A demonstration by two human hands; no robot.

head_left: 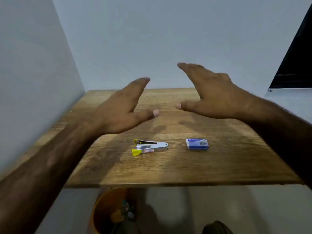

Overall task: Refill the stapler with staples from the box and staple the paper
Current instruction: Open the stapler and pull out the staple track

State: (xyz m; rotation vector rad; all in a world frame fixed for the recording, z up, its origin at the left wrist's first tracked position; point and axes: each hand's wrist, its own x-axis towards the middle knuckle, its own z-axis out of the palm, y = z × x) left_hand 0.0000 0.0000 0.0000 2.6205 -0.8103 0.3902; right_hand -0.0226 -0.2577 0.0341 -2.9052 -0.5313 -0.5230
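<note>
stapler (149, 147) lies mid-counter, yellow end pointing left, untouched | staple box (197, 144) flat to its right, apart | left hand (121, 108) and right hand (212, 95) hover above, beyond both, palms facing, fingers spread and empty | wooden counter (168, 169) against grey walls | orange bin (108, 211) on floor below

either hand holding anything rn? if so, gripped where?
Nothing held. Left hand and right hand hover open above the table; the stapler and staple box lie untouched on it.
</note>
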